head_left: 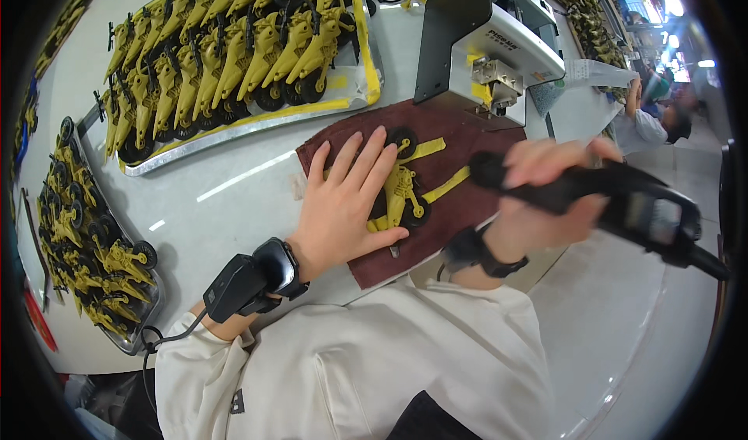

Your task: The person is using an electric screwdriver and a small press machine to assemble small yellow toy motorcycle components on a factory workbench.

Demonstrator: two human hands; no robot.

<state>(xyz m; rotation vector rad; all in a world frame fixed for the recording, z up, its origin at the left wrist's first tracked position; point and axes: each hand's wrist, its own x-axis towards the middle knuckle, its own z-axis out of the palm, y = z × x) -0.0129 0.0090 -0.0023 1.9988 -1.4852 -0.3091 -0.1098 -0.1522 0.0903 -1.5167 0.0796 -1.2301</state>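
1. Workpiece. We have one yellow toy motorcycle [401, 190] on the dark red cloth [456, 222], which is laid over the pale surface [226, 214]. Part of it is hidden under our left hand [339, 214].

2. Hands. Our left hand lies flat over the workpiece, fingers extended and thumb spread away. Our right hand [545, 179], blurred, is wrapped around a black powered driver [623, 194] to the right of the workpiece, well apart from it. We cannot tell which way the bit points.

3. Step in hand. We judge this to be a fastening step: one hand steadies the part, the other handles the tool. The next move probably calls for a firm left hand, with fingers clear of the fastening point, and the bit squarely aligned with it. Whether a screw is loaded does not show.

4. Containers. A metal tray [365, 50] with a yellow rim holds toy motorcycles [257, 62] in close, slanted rows. A second tray [158, 303], to the left, holds more motorcycles [101, 253], heaped and overlapping. Beyond the cloth stands a white-and-black machine [545, 64] with a metal block [499, 81] at its front; its contents are not visible.
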